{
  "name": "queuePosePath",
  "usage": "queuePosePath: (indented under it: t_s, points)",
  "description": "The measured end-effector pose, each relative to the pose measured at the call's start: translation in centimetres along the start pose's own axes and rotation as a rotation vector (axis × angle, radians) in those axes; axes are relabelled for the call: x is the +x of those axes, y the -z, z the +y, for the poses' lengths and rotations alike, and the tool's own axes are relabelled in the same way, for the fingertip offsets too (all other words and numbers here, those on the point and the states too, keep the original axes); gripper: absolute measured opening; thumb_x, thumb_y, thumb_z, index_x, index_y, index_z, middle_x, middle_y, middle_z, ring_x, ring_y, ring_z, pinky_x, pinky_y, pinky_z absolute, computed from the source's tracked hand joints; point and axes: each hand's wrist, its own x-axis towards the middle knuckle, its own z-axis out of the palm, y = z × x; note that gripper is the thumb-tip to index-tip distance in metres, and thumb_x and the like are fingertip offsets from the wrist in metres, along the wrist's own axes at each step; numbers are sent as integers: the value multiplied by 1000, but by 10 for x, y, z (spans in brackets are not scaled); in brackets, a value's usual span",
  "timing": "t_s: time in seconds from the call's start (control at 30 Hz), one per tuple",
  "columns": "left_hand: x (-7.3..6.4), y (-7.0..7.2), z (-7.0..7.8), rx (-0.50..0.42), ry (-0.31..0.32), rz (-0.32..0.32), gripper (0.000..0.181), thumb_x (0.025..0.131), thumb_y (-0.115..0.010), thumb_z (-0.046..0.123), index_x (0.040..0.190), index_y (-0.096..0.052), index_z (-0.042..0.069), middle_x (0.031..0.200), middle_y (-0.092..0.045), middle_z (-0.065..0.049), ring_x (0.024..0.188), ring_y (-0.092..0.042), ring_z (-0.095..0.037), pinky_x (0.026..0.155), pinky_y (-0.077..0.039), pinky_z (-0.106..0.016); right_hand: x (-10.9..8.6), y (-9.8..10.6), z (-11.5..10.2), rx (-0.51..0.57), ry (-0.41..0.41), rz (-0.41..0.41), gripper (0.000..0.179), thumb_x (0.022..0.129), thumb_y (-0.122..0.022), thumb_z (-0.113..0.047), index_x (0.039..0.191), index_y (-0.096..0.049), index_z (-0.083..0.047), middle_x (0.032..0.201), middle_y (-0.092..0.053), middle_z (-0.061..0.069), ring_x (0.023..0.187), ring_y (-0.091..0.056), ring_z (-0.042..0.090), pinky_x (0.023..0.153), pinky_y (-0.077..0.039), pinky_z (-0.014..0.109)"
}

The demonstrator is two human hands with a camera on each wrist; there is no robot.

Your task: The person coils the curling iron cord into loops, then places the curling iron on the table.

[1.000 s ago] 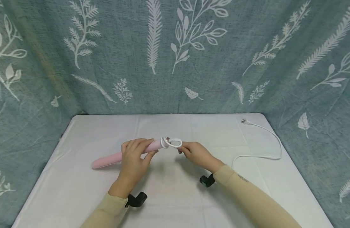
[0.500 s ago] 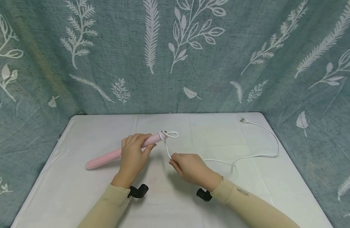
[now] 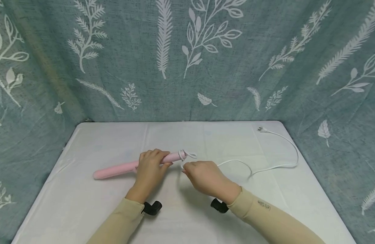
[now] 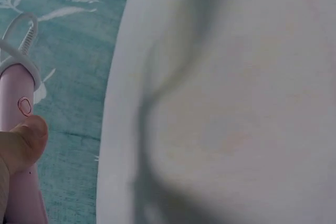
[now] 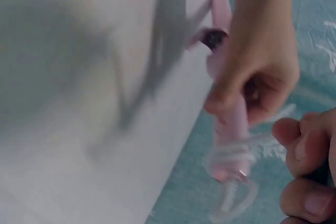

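Observation:
A slim pink hair straightener [image 3: 114, 171] is held just above the table, its rounded end toward the left. Around its handle grips my left hand [image 3: 151, 171], with the thumb [image 4: 31, 132] below a ringed button [image 4: 24, 106] in the left wrist view. White power cord [image 3: 236, 160] wraps round the handle's right end and forms a small loop there. My right hand [image 3: 207, 179], to the right of that end, pinches the cord between thumb and curled fingers. In the right wrist view the wrapped cord [image 5: 231, 153] is blurred, and fingertips [image 5: 302, 145] show at the right edge.
The cord runs on to the right over the white-covered table [image 3: 83, 210], curving back to its plug [image 3: 261, 129] near the far right corner. A green leaf-patterned curtain [image 3: 175, 98] stands behind and at both sides. Each wrist carries a black camera [image 3: 152, 207].
My right hand has drawn the cord from beside the loop down toward me, then slightly up. The straightener's cord end rose, then lowered. The left hand keeps its grip and shifted slightly right.

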Motion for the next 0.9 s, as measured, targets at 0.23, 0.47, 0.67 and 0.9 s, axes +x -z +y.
queuePosePath:
  t_s: [0.23,0.47,0.67,0.9]
  points:
    - [-9,-8,1,25,-60,-42,35,77,-82,21,109,-71,10,96,-66,-1,92,-58,-25,92,-36,-42,6,3,12,-29,29,9,13,94,-65,-20,86,-62,-11,64,-53,-6,53,-42,7,46,-36,21]
    - [-15,-8,5,10,-145,-31,36,74,-84,18,107,-70,10,94,-66,0,91,-59,-25,89,-37,-44,14,7,25,-4,42,15,10,92,-68,-21,84,-66,-15,72,-60,-7,61,-53,7,51,-44,22]
    - [-25,-8,6,10,-224,-31,36,74,-84,19,106,-69,12,95,-65,2,93,-59,-23,91,-35,-45,23,9,39,127,9,71,17,81,-76,-34,79,-68,-19,72,-57,-12,61,-51,3,53,-41,18]
    - [-33,0,9,-19,-265,-8,38,75,-82,22,109,-69,14,98,-65,3,97,-59,-21,92,-32,-46,25,0,58,300,-126,64,15,81,-74,-38,81,-70,-23,76,-58,-16,67,-51,1,59,-43,19]
